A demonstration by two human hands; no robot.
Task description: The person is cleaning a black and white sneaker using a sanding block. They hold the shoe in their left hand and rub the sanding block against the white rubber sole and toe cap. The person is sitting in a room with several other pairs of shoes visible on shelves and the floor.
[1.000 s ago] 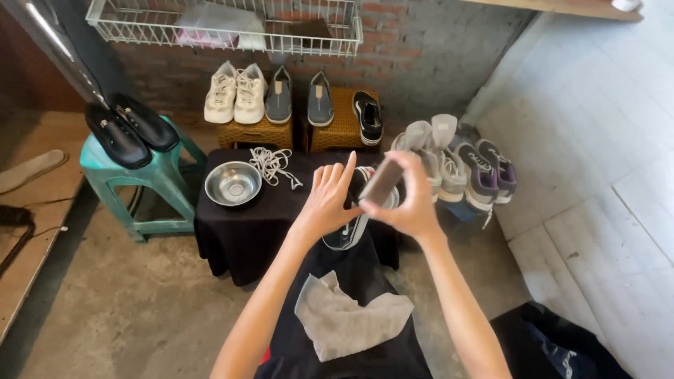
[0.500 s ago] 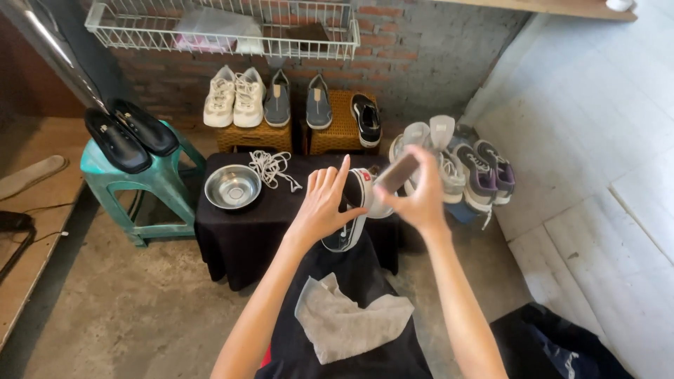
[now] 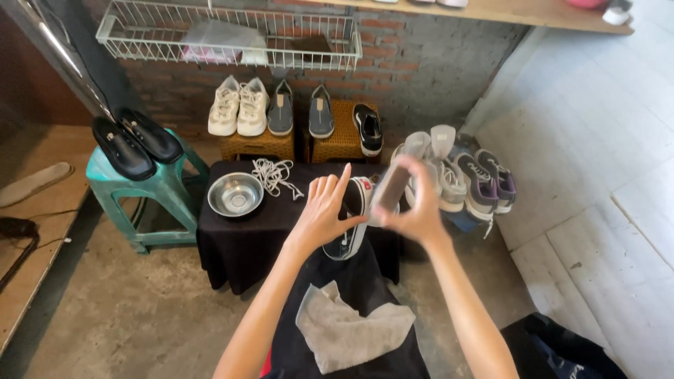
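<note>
- Since the earlier frame, right hand (image 3: 414, 210) has shifted slightly lower; the small dark rectangular block (image 3: 392, 188) it grips now tilts more upright.
- Right hand: fingers curled shut around the block's lower end; block's upper end points up and away from the palm.
- Left hand (image 3: 324, 214): fingers straight and spread, palm pressed against the side of the black canvas sneaker with white sole (image 3: 349, 224); it steadies rather than grips.
- Sneaker sits between the two hands, its toe hanging below the left palm, just in front of the low table draped in black cloth (image 3: 246, 238).
- Left of the left hand, on that table: round steel bowl (image 3: 236, 194) and a loose coil of white shoelaces (image 3: 275, 175), near each other.
- Below both wrists: crumpled grey rag (image 3: 347, 331) on a dark apron over the lap.
- Beyond the right hand: grey and purple sneakers (image 3: 484, 184) on the floor.
- Far left of the left hand: teal plastic stool (image 3: 165, 193) carrying a pair of black shoes (image 3: 133, 144).
</note>
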